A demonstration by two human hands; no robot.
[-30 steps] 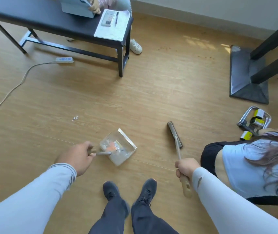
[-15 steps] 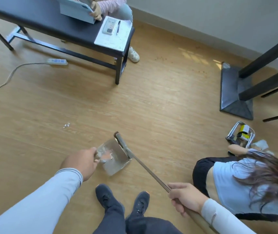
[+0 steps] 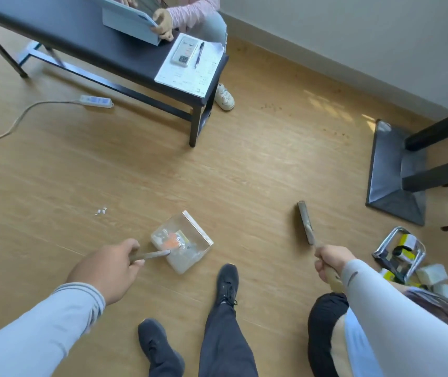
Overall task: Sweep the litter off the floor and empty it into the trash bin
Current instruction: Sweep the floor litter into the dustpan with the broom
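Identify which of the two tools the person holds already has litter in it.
The clear dustpan in the left hand: it holds scraps. The brush in the right hand holds none.

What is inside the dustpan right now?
The dustpan holds clear crumpled wrappers and an orange scrap, gathered near the handle held by the left hand. Anything beneath that pile is covered.

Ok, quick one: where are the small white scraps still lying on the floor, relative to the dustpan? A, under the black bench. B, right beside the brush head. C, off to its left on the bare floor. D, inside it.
C: the white scraps lie on bare floor left of the dustpan, apart from it.
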